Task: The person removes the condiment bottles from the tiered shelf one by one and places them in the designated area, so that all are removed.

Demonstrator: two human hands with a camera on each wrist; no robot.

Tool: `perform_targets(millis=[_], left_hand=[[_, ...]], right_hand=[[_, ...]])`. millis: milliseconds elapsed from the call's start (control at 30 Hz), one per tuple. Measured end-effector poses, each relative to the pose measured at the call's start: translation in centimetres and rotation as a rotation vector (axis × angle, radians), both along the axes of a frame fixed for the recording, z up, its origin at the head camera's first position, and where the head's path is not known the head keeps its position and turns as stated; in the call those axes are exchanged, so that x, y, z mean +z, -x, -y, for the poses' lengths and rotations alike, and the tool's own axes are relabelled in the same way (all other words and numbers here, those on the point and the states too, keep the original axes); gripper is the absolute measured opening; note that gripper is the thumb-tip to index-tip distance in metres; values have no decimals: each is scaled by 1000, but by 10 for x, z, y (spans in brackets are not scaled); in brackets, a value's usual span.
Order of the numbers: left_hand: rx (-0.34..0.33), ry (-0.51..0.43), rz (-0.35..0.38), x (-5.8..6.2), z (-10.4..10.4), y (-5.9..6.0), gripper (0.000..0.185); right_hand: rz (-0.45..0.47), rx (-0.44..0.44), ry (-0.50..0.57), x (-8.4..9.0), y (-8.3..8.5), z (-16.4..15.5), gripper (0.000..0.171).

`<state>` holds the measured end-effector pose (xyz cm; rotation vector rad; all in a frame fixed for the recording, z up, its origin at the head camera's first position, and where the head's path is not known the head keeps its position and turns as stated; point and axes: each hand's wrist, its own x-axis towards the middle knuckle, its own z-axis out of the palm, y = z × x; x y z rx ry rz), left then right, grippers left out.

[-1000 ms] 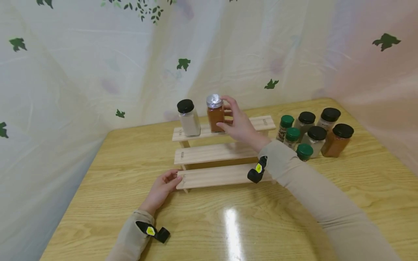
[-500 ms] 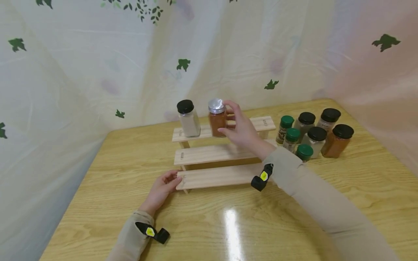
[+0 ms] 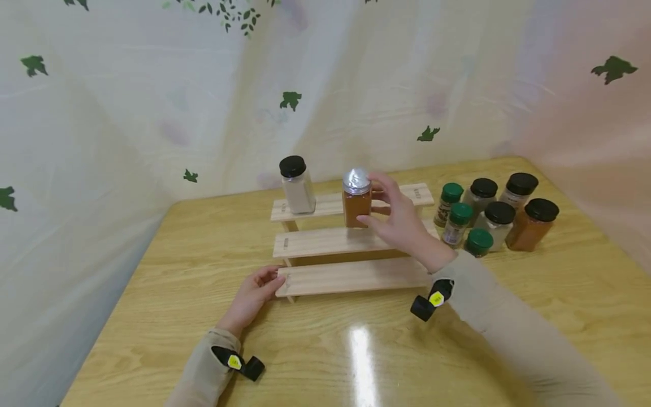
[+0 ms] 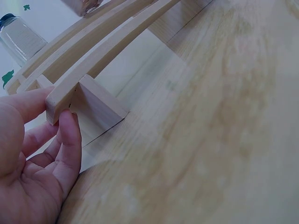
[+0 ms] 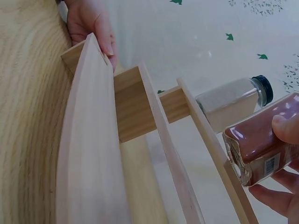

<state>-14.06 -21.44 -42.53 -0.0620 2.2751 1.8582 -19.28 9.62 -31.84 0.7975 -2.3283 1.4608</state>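
My right hand (image 3: 402,223) grips a square glass spice jar (image 3: 357,206) of reddish-brown powder with a silver top. In the head view this jar overlaps the top and middle tiers of a three-step wooden rack (image 3: 351,277). Its base and a barcode label show in the right wrist view, the jar tilted there beside the top tier. My left hand (image 3: 254,291) pinches the left end of the lowest step; in the left wrist view thumb and fingers (image 4: 70,144) meet around that board's end. A black-lidded jar of pale powder (image 3: 298,192) stands on the top tier's left end.
Right of the rack, several jars stand grouped on the wooden table (image 3: 178,271): green-capped bottles (image 3: 454,229), black-lidded jars (image 3: 495,229) and one with orange-red powder (image 3: 529,232). A pale cloth with leaf prints (image 3: 203,102) hangs behind the table.
My right hand has brought the silver-topped jar rightward and nearer, from over the top tier to in front of it. The left hand keeps its place on the lowest step.
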Motion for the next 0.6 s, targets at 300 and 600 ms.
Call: perform_targets(millis=[300,600], left_hand=[[3,14,8,3,0,0,38],[-4,15,16,4,0,0,39]], right_hand=[[21,-10,-46,-2,-17,-28,76],[-100,-34,-89,2,-27,-58,79]])
